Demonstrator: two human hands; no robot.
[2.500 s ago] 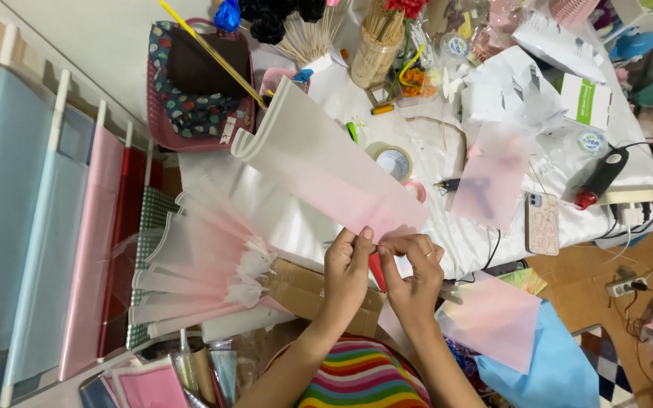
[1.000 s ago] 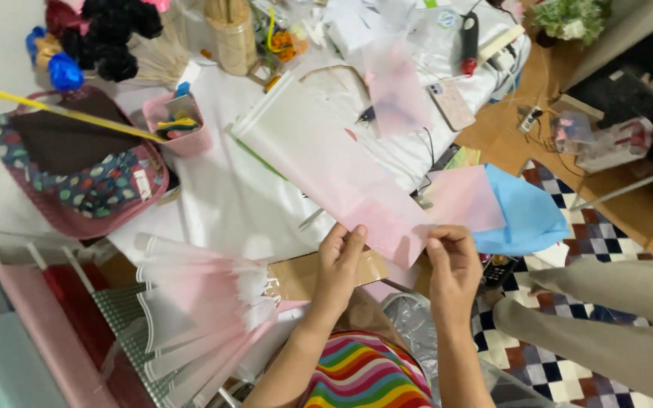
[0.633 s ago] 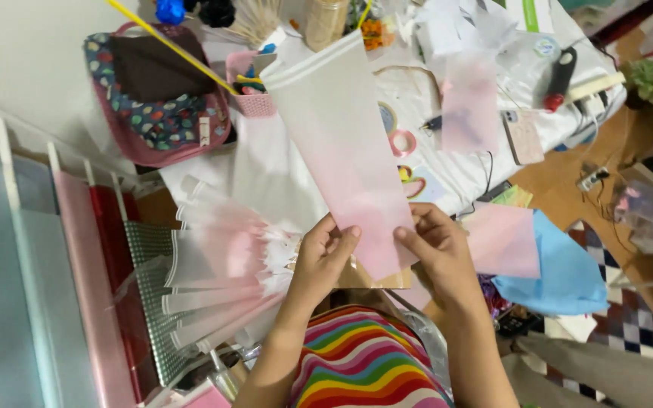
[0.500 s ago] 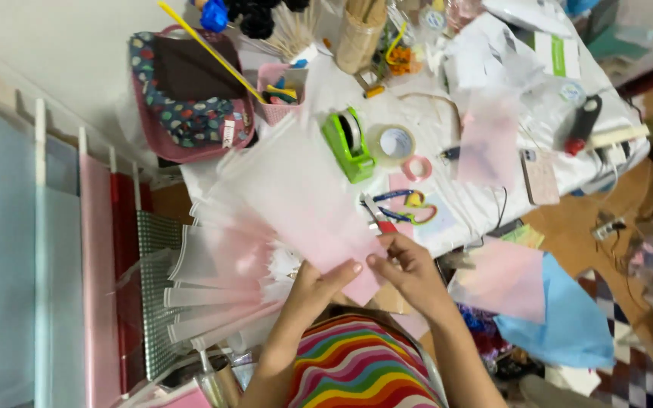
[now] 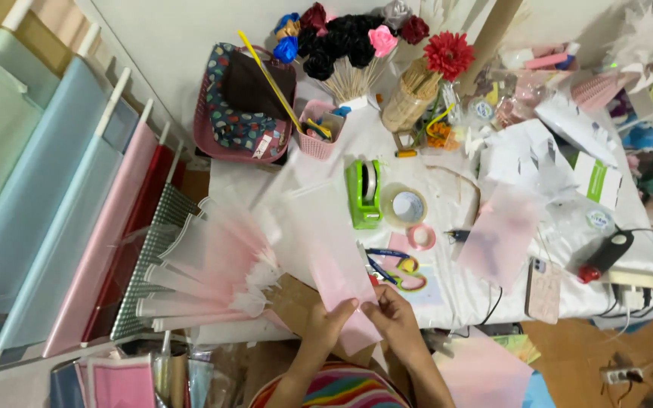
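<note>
Since half a second ago, both hands have drawn closer together on the translucent white-to-pink wrapping sheet [image 5: 326,249], which now stretches toward 11 o'clock across the white-covered table [image 5: 447,219]. Left hand [image 5: 325,326] pinches the sheet's pink lower edge; right hand [image 5: 394,317] grips it just beside. Green tape dispenser [image 5: 364,193] sits at 1 o'clock, folded pink-white fan pieces [image 5: 205,276] at 9 o'clock.

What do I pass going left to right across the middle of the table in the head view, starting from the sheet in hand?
Pink translucent sheet → green tape dispenser → tape roll → loose pink sheet → phone in pink case → black-and-red tool.
</note>
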